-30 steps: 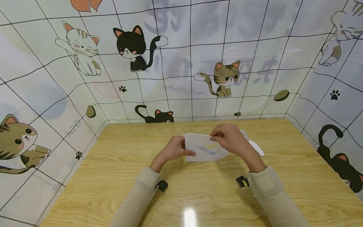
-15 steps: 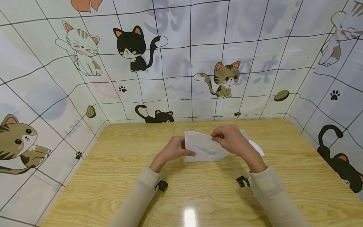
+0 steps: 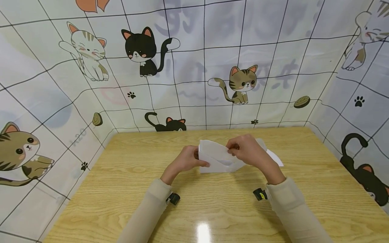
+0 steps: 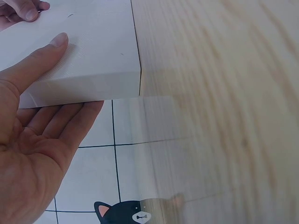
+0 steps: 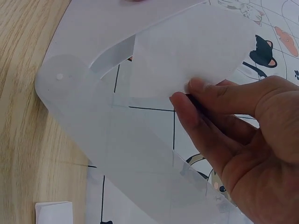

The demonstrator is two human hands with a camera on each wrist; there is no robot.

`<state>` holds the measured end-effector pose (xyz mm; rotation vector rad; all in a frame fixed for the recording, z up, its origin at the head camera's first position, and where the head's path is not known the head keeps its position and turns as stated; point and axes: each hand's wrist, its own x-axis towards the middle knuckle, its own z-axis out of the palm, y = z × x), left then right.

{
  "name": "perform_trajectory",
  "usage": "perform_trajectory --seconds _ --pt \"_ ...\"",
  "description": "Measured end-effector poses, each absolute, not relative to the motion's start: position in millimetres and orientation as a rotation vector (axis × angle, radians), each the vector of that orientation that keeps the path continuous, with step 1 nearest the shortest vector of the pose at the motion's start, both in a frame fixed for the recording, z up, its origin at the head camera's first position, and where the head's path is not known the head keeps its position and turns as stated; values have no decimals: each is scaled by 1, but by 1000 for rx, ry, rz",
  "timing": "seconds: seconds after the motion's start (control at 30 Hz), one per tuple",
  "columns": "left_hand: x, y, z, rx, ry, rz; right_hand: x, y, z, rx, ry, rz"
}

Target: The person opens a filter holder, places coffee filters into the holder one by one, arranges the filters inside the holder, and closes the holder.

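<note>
1. I have a wood-grain table (image 3: 194, 209) under my forearms, with a bright glare low in the head view
2. Pale hanging cloth (image 3: 188, 67) closes off the far side and both flanks, ruled in dark lines and printed with paw prints and cats, among them a black cat (image 3: 139, 42) and a brown striped cat (image 3: 242, 80)
3. The white case (image 3: 214, 168) is between my hands over the far half of the table; I can't tell whether it touches the wood
4. My left hand (image 3: 186, 158) grips one end of it, thumb on a face, fingers underneath
5. My right hand (image 3: 247, 148) pinches a white sheet (image 5: 196, 46) between thumb and fingers; whether that is loose or part of the case, I can't tell
6. A translucent strip (image 5: 135, 140) with a small white stud (image 5: 59, 77) runs out of the right wrist view, its other end unseen
7. My right forearm partly hides a white piece (image 3: 275, 158) beyond it
8. A small white stack (image 5: 53, 213) is cut off by the right wrist view's bottom edge
9. Faint lettering on the cloth is too blurred to read
</note>
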<state>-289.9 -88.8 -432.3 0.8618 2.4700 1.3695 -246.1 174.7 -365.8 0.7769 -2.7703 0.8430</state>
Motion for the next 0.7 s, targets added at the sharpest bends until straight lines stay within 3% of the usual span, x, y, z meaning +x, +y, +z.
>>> perform_trajectory --seconds 0.7 --pt "-288 -89 -431 885 2482 1358 -249 172 -375 894 -2814 788"
